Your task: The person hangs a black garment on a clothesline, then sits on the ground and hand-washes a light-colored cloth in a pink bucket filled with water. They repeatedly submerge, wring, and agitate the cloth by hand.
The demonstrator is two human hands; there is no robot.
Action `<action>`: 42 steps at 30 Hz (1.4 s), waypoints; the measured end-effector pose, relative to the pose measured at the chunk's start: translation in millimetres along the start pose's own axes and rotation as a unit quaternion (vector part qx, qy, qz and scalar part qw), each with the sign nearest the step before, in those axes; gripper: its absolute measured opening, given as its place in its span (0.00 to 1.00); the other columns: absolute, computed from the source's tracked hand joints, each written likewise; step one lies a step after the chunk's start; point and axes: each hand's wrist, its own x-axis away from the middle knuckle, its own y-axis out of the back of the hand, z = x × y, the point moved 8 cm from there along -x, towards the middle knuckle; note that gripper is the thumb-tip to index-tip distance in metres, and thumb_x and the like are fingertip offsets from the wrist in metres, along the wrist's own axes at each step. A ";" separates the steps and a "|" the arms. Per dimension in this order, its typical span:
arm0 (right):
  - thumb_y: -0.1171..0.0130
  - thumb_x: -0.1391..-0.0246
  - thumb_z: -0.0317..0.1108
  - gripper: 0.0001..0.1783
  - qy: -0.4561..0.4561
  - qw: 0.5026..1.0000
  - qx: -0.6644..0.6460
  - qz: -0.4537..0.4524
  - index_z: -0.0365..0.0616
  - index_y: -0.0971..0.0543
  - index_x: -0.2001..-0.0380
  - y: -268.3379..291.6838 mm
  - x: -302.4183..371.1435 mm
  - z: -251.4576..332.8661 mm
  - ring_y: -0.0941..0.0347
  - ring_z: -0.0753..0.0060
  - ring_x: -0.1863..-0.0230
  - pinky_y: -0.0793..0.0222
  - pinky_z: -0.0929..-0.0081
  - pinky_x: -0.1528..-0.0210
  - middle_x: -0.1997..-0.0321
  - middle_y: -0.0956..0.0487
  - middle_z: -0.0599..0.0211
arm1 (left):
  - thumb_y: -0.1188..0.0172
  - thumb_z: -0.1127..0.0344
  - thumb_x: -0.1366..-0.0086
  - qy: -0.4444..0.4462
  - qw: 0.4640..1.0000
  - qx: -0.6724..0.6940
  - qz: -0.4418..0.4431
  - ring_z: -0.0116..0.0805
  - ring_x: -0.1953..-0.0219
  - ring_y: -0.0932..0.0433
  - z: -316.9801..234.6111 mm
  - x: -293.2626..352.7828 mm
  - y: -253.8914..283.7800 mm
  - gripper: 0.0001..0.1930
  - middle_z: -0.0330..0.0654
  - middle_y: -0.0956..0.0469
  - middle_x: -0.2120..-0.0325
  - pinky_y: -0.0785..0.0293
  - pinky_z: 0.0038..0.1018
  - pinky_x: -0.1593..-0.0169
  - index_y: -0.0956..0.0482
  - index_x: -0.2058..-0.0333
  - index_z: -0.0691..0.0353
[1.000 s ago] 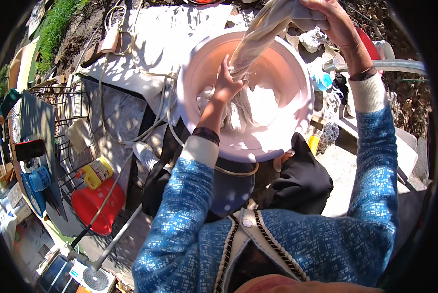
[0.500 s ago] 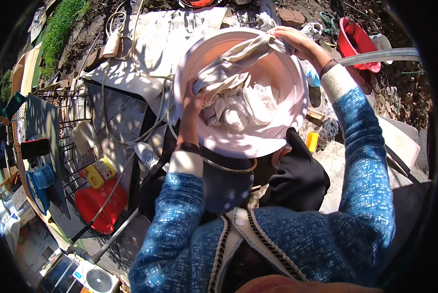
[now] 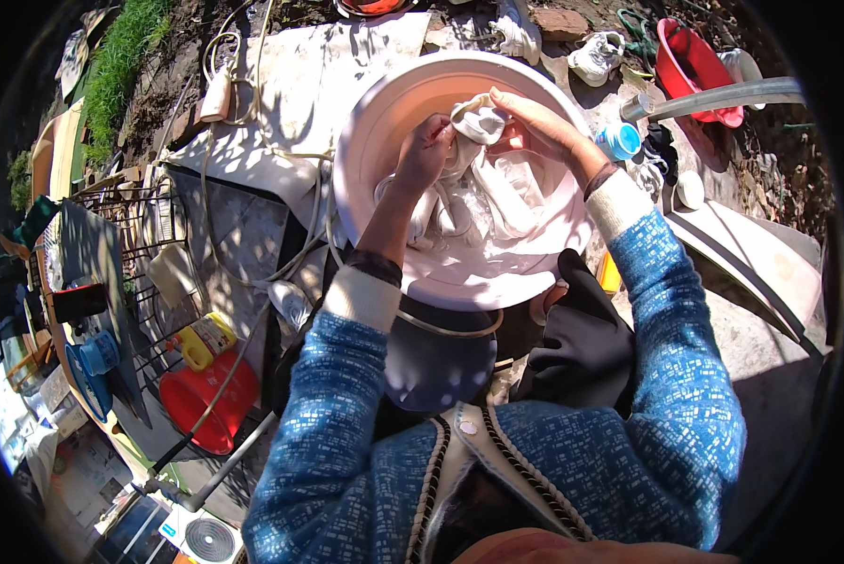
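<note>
**Wash basin with cloth, both hands engaged**

- Left hand point(image 3: 425, 150): closed on a bunch of white cloth point(image 3: 483, 193), knuckles up, inside the basin point(image 3: 384, 113). Fist grip suits wringing or rubbing wet fabric.
- Right hand point(image 3: 535, 122): fingers curled over a wad of the same cloth, just beside the left hand, the two nearly touching. Holding the wad between both hands keeps it above the rest of the fabric, which lies loose under them on the basin floor.
- Basin: round, pale pink, directly below both hands, in front of the person; its walls keep the cloth and any water in.
- Hose point(image 3: 723, 94): grey, beyond the right hand, its end near the basin rim, probably kept there for filling.
- Blue cap point(image 3: 619, 141): just right of the right wrist.
- Red bucket point(image 3: 205, 395): well apart, behind and left of the left elbow, beside a yellow bottle point(image 3: 205, 338).
- Wire rack point(image 3: 130, 235): far left of the left hand.
</note>
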 end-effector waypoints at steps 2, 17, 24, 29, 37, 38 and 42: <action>0.36 0.41 0.52 0.41 0.038 0.995 0.095 -0.007 0.51 0.40 0.31 5.1 10.7 9.9 0.24 0.67 0.45 0.19 0.67 0.52 0.35 0.31 0.59 | 0.48 0.70 0.27 0.018 1.000 -0.020 0.010 0.20 0.66 0.29 1.4 -3.9 4.7 0.06 0.33 0.24 0.66 0.30 0.19 0.60 0.24 0.56 0.61; 0.48 0.33 0.34 0.26 0.259 0.932 0.252 -0.021 0.50 0.36 0.33 -16.1 -3.1 78.0 0.30 0.91 0.63 0.32 0.87 0.64 0.63 0.24 0.79 | 0.52 0.64 0.24 -0.016 0.999 0.027 -0.028 0.18 0.67 0.27 -136.9 -34.8 40.6 0.09 0.31 0.24 0.68 0.29 0.19 0.60 0.25 0.56 0.58; 0.39 0.43 0.62 0.33 0.073 0.970 -0.169 -0.161 0.53 0.27 0.43 37.7 -45.8 4.5 0.31 0.71 0.42 0.30 0.66 0.43 0.39 0.29 0.68 | 0.52 0.60 0.24 0.149 0.961 0.168 -0.160 0.23 0.68 0.23 0.8 -24.8 63.2 0.12 0.35 0.21 0.67 0.25 0.22 0.65 0.24 0.53 0.60; 0.30 0.49 0.35 0.21 0.066 0.970 -0.135 -0.191 0.35 0.22 0.54 90.2 -122.2 -107.5 0.21 0.72 0.59 0.25 0.75 0.53 0.59 0.18 0.63 | 0.41 0.60 0.30 0.332 0.928 0.091 -0.143 0.30 0.59 0.21 140.1 21.3 50.4 0.13 0.39 0.21 0.59 0.22 0.30 0.61 0.25 0.52 0.58; 0.42 0.46 0.53 0.32 -0.060 0.849 0.387 -0.355 0.29 0.20 0.53 116.3 -164.8 -146.6 0.25 0.42 0.44 0.30 0.55 0.41 0.49 0.21 0.37 | 0.31 0.68 0.45 0.326 0.890 -0.206 -0.242 0.37 0.57 0.20 190.2 8.0 70.1 0.23 0.50 0.20 0.57 0.23 0.32 0.57 0.24 0.53 0.73; 0.43 0.43 0.48 0.27 -0.104 0.834 0.452 -0.298 0.33 0.19 0.53 112.5 -170.4 -153.5 0.25 0.43 0.44 0.30 0.57 0.41 0.48 0.20 0.42 | 0.31 0.70 0.47 0.333 0.874 -0.269 -0.228 0.37 0.57 0.20 188.4 7.4 70.3 0.23 0.51 0.20 0.58 0.23 0.32 0.58 0.24 0.53 0.75; 0.44 0.41 0.41 0.18 -0.219 0.795 0.507 -0.252 0.42 0.17 0.53 124.3 -172.3 -177.9 0.25 0.43 0.44 0.29 0.57 0.43 0.48 0.20 0.46 | 0.29 0.67 0.47 0.408 0.869 -0.194 -0.200 0.40 0.57 0.20 187.3 15.9 59.7 0.25 0.53 0.20 0.57 0.23 0.34 0.57 0.25 0.52 0.73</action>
